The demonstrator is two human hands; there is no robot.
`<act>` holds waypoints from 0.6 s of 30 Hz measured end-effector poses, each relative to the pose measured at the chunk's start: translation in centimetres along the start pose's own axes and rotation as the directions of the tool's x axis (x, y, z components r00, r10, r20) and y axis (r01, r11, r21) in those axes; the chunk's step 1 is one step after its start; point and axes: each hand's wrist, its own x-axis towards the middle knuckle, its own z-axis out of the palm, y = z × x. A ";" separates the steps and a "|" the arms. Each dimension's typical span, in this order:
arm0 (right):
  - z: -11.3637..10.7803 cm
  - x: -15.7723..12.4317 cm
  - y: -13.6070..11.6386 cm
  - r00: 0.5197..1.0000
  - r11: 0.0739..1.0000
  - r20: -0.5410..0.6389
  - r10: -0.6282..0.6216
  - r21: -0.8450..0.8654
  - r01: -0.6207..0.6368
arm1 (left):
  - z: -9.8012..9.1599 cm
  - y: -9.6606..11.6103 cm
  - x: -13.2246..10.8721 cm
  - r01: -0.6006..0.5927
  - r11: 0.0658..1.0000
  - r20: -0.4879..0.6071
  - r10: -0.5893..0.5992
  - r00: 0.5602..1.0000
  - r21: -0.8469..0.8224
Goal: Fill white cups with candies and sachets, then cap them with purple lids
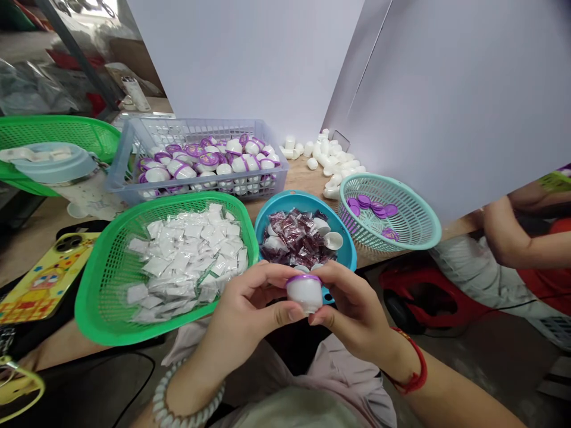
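Note:
A small white cup with a purple lid point(304, 294) is held between both hands, just in front of the blue basket point(350, 255). My left hand point(252, 309) grips its left side, thumb low and fingers at the lid. On the right side, my right hand point(352, 306) pinches it the same way. Dark red packets point(297, 235) and several white cups lie in the blue basket. To the left, a green basket point(100, 321) holds many small white packets point(191, 255). Purple lids point(379, 209) lie in the pale teal basket point(414, 238) at the right.
Behind, a clear crate point(200, 126) holds lidded cups. Loose white cups point(336, 160) lie on the wooden table point(303, 178) before pale panels. At the left are a yellow-patterned phone point(44, 276) and a lidded jug point(57, 163). Another person's arm point(513, 235) shows at the right.

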 end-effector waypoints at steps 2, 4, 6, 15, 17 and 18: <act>0.4 -0.2 -0.1 0.999 0.998 -0.002 0.037 0.047 -0.037 | -0.3 0.1 0.0 0.016 0.999 0.028 -0.015 0.999 -0.048; 0.9 -0.3 -0.3 0.999 0.996 -0.017 0.051 0.070 -0.049 | -0.4 0.1 -0.1 0.024 0.994 0.025 -0.022 0.999 -0.108; 1.3 -0.3 -0.5 0.998 0.997 -0.052 0.041 0.061 -0.038 | -0.4 -0.1 -0.2 0.028 0.991 0.013 -0.027 1.000 -0.132; 2.5 0.4 0.1 0.990 0.985 -0.079 0.120 0.130 -0.109 | -0.1 -0.8 -0.7 -0.030 0.997 -0.122 0.021 0.992 -0.070; 2.6 1.5 0.3 0.982 0.961 0.045 0.181 0.204 -0.187 | -0.7 -0.7 -0.8 -0.050 0.999 -0.190 0.046 0.981 -0.018; 2.7 2.4 0.3 0.976 0.956 0.122 0.180 0.212 -0.203 | -1.3 -0.5 -0.9 -0.054 0.998 -0.218 0.060 0.974 0.035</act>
